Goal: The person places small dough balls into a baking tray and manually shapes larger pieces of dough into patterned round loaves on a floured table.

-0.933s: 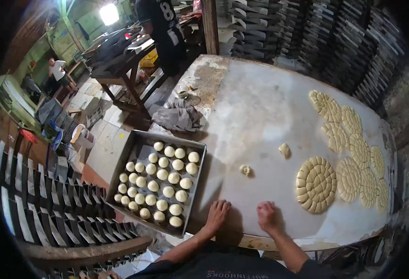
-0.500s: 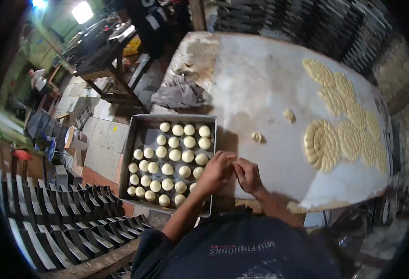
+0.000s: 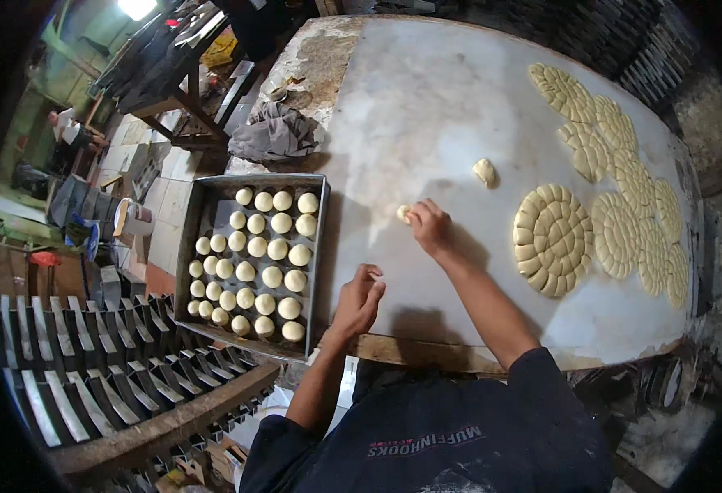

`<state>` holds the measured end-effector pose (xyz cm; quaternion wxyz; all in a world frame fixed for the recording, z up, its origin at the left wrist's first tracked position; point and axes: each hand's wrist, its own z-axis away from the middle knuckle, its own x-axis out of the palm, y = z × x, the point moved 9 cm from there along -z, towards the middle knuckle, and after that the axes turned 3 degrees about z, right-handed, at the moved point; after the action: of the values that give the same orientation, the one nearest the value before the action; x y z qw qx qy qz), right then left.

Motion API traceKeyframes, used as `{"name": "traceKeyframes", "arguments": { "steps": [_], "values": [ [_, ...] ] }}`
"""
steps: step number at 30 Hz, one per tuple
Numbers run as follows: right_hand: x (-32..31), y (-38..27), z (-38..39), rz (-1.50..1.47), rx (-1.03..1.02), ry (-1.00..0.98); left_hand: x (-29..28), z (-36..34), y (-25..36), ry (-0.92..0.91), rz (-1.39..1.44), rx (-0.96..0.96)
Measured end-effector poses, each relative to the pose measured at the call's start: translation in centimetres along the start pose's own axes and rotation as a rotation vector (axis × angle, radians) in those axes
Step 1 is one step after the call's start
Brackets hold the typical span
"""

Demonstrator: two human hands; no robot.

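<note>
Over the pale tabletop, my right hand pinches a small lump of dough between thumb and fingertips. My left hand hovers near the table's front edge, beside the tray, with its fingers curled toward the thumb. A tiny pale bit shows at those fingertips, too small to name. To the left, a square metal tray bears rows of round dough balls. A loose piece of dough rests farther back, beyond my right hand. On the right lies a large round of dough divided into many pieces.
Several more divided dough rounds cover the table's right side. A grey cloth is bunched behind the tray. Racks of metal strips stand at the lower left. A dark wooden bench and a bucket are farther left.
My hands, together beside the tray before, have parted. The right reached forward to the small dough lump on the table; the left stayed near the tray. The view has shifted.
</note>
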<state>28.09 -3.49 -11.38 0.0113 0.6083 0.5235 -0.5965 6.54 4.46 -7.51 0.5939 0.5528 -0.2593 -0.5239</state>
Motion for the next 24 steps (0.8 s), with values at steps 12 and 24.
{"name": "traceKeyframes", "arguments": {
  "steps": [12, 24],
  "values": [
    [-9.8, 3.3, 12.8, 0.231, -0.390, 0.000, 0.5, -5.3, -1.6, 0.381, -0.692, 0.442],
    [-10.7, 4.6, 10.9, 0.196, -0.273, -0.092, -2.1, -4.7, -9.7, 0.183, -0.728, 0.290]
  ]
}}
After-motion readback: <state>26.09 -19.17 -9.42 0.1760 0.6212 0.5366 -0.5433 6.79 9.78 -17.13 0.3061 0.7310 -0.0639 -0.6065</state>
